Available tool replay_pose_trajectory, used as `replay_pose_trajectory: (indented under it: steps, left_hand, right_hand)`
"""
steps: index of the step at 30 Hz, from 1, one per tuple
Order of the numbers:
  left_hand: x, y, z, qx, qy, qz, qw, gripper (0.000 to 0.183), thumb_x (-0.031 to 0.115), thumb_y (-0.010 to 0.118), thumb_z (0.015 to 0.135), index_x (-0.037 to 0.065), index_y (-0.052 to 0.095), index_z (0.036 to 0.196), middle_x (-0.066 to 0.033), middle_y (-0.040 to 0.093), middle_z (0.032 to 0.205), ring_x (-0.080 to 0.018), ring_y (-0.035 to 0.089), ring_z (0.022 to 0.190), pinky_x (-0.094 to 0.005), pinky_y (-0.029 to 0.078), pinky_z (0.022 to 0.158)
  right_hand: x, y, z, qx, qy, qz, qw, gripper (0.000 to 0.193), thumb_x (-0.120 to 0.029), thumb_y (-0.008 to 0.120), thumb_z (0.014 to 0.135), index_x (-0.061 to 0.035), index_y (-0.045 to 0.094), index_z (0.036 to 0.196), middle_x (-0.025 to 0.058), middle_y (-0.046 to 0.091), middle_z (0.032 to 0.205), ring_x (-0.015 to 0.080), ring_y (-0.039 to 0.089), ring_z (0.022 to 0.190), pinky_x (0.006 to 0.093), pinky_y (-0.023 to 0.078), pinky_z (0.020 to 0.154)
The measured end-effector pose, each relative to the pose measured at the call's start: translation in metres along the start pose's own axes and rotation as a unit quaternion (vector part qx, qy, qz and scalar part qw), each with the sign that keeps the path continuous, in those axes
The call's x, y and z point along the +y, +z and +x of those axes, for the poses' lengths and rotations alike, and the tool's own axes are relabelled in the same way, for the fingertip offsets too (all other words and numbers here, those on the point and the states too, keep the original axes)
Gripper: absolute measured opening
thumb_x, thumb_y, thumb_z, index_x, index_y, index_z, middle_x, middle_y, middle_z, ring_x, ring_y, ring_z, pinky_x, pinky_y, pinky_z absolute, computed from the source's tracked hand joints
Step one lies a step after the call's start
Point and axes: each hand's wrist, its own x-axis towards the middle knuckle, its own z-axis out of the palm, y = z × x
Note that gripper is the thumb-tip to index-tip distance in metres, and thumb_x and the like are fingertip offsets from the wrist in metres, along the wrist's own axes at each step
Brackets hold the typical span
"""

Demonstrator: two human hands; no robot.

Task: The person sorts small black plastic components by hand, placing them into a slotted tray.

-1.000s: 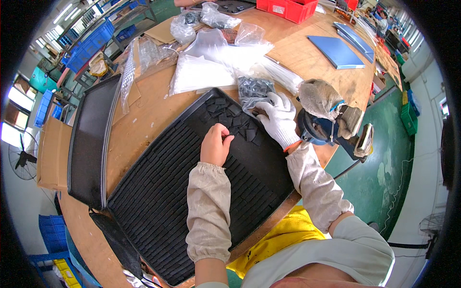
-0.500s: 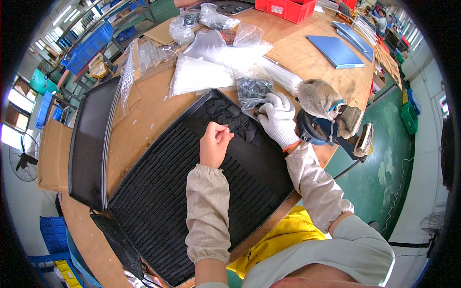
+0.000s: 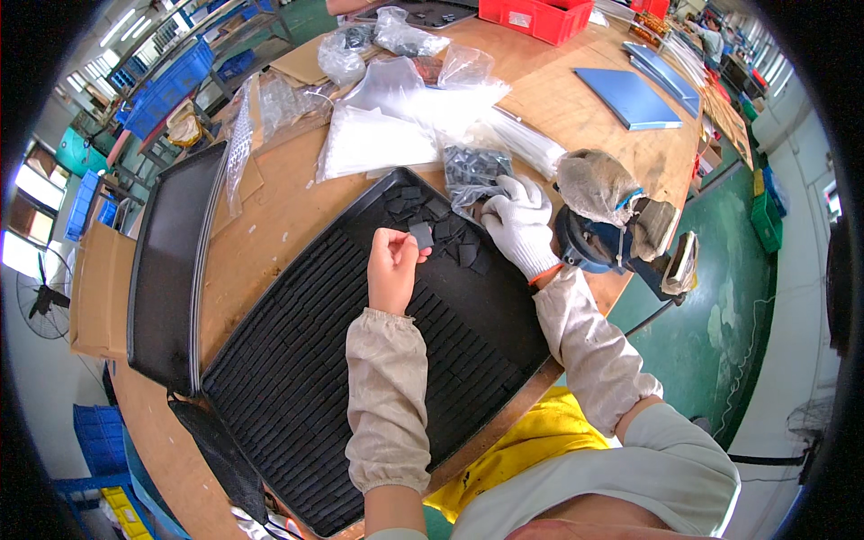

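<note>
Left hand: bare left hand (image 3: 392, 268) has closed fingers pinching one black square piece (image 3: 420, 236) at its edge.
Piece location: raised at the fingertips, over the near-left side of the loose black pieces (image 3: 439, 209), at the tray's upper end.
Just changed: the piece's flat face now shows clearly; half a second ago only the curled fingers were plain, with little of any piece visible.
Meaning: one piece now looks singled out from the heap, in the grip and not laid down.
Hand shift: left hand sits slightly further left than in the earlier frame.
Right hand: gloved right hand (image 3: 519, 220), fingers bent, beside the bag of dark pieces (image 3: 475, 169); cannot tell whether it grips the bag. Almost the same spot as earlier.
Tray rows: rows of black pieces (image 3: 306, 369) fill much of the black tray (image 3: 506, 306); no change visible there.
Behind bag: white plastic sheets (image 3: 378, 139), unmoved.
</note>
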Motion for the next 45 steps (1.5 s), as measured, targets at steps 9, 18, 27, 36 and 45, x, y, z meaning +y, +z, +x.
replay_pose_trajectory:
  steps: [9,18,27,36,45]
  left_hand:
    - [0.025,0.001,-0.003,0.011,-0.11,-0.199,0.974,0.006,0.003,0.045,0.096,0.001,0.041,0.092,-0.0265,0.063,0.105,-0.0269,0.068,0.086,-0.0371,0.056,0.081]
    - [0.018,0.001,-0.006,-0.011,-0.069,-0.168,0.983,0.014,0.007,0.053,0.095,-0.001,0.051,0.106,-0.0194,0.064,0.107,-0.0216,0.064,0.096,-0.0334,0.051,0.089]
    - [0.011,0.0,-0.003,0.01,-0.087,-0.188,0.978,0.033,0.01,0.047,0.099,-0.006,0.049,0.128,-0.0165,0.061,0.112,-0.0198,0.062,0.099,-0.0328,0.049,0.095]
    - [0.018,0.0,-0.005,-0.042,-0.132,-0.113,0.984,0.038,0.02,0.045,0.102,-0.005,0.049,0.13,-0.0099,0.062,0.106,-0.0128,0.06,0.084,-0.0257,0.051,0.079]
    - [0.005,-0.009,-0.001,-0.036,-0.129,-0.204,0.97,0.04,0.017,0.05,0.099,-0.005,0.049,0.132,-0.0039,0.06,0.1,-0.0091,0.055,0.086,-0.0226,0.046,0.076]
  right_hand:
    - [-0.003,0.001,0.002,-0.065,0.001,-0.03,0.997,0.038,-0.023,0.071,0.073,-0.0277,0.067,0.111,0.0159,0.047,0.136,0.0394,0.041,0.127,0.0501,0.033,0.104]
    - [0.002,-0.003,0.004,-0.066,0.02,0.001,0.998,0.029,-0.027,0.074,0.07,-0.0236,0.069,0.098,0.0161,0.048,0.135,0.0399,0.041,0.126,0.0494,0.033,0.104]
    - [0.002,-0.002,0.002,-0.064,0.027,0.006,0.998,0.027,-0.03,0.074,0.07,-0.0261,0.071,0.097,0.0148,0.047,0.137,0.0381,0.038,0.129,0.0488,0.032,0.104]
    - [0.008,0.0,0.001,0.001,-0.009,0.023,1.0,0.025,-0.023,0.076,0.067,-0.0153,0.066,0.088,0.0124,0.054,0.127,0.0367,0.047,0.12,0.0475,0.037,0.098]
    - [-0.001,-0.011,0.011,0.148,-0.068,0.111,0.98,0.025,-0.012,0.073,0.066,-0.0098,0.059,0.086,0.0083,0.062,0.094,0.0317,0.058,0.095,0.0434,0.044,0.084]
